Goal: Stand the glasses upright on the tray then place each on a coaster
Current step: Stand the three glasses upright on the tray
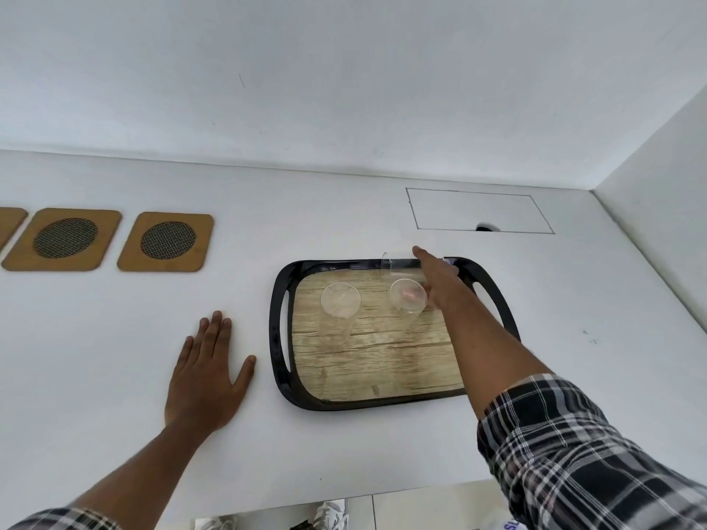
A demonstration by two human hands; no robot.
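A black-rimmed tray with a wood-pattern base sits on the white table. Two clear glasses stand upright on it, one at the left and one in the middle. A third glass lies on its side along the tray's back rim. My right hand reaches over this lying glass, fingers across its far side and thumb on the near side, covering most of it. My left hand rests flat on the table, left of the tray, holding nothing. Two wooden coasters with mesh centres lie at the far left.
A third coaster is cut off by the left edge. A thin rectangular outline with a small hole marks the table behind the tray. Walls close the back and right. The table's front edge runs below my arms, with shoes beneath.
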